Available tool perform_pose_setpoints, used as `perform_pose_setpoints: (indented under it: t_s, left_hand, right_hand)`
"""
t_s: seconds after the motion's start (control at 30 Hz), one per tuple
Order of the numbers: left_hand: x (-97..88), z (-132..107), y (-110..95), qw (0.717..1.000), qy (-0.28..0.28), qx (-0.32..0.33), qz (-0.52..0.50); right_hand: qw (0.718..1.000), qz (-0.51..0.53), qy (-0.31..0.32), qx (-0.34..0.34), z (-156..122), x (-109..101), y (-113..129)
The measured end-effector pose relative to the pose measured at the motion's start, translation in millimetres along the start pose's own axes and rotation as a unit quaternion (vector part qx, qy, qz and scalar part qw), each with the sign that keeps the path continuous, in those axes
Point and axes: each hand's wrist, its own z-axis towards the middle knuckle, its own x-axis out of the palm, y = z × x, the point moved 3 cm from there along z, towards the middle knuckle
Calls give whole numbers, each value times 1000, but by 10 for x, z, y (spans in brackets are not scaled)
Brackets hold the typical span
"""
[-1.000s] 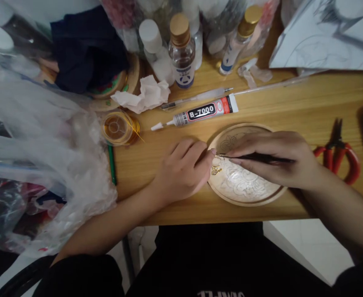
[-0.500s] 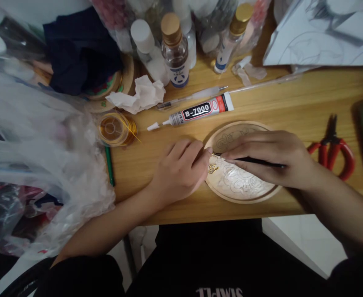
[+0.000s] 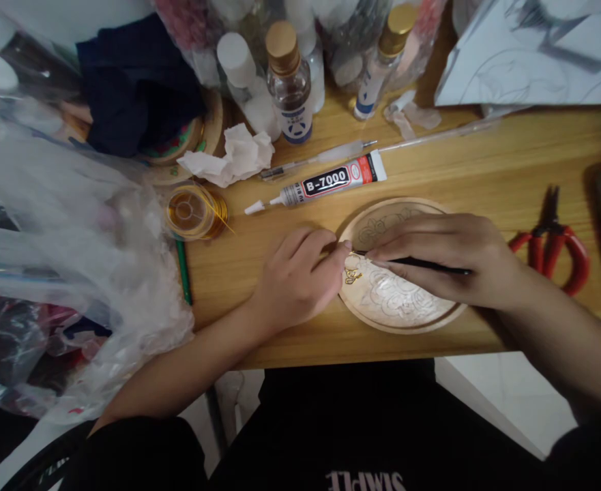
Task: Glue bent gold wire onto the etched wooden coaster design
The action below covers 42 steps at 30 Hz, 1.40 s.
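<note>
A round wooden dish [image 3: 382,324] with line drawings on its face lies near the table's front edge. My right hand [image 3: 448,259] rests over it, fingers closed on thin black tweezers [image 3: 423,264] whose tip points left. A small curled piece of gold wire [image 3: 352,275] lies on the dish's left part, just below the tweezer tip. My left hand [image 3: 297,279] is curled at the dish's left rim, fingertips pinched next to the tweezer tip; what they hold is too small to make out.
A B-7000 glue tube [image 3: 331,183] and a clear pen [image 3: 320,159] lie behind the dish. A gold wire spool [image 3: 194,213], crumpled tissue [image 3: 233,158] and bottles [image 3: 287,82] stand further back. Red-handled pliers [image 3: 556,239] lie right. Plastic bags [image 3: 65,259] fill the left.
Both hands stay on the dish in nearly the same pose; the view has shifted slightly, with only tiny finger movement at the wire.
</note>
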Motion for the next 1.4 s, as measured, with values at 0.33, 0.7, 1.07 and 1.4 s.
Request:
perform_pose_setpoints:
  t_s: [0.33, 0.7, 1.07, 1.4]
  left_hand:
    - [-25, 38, -44, 999, 23, 19, 30]
    - [-15, -7, -27, 1000, -2, 8, 15]
    - [24, -37, -16, 999, -8, -10, -36]
    - [-40, -5, -46, 999, -16, 32, -6]
  right_hand:
    - [1000, -11, 2, -4, -14, 9, -6]
    - [1000, -15, 5, 9, -22, 11, -2]
    - [1000, -19, 3, 1, -22, -1, -10]
    - [1000, -1, -1, 1, -34, 8, -38]
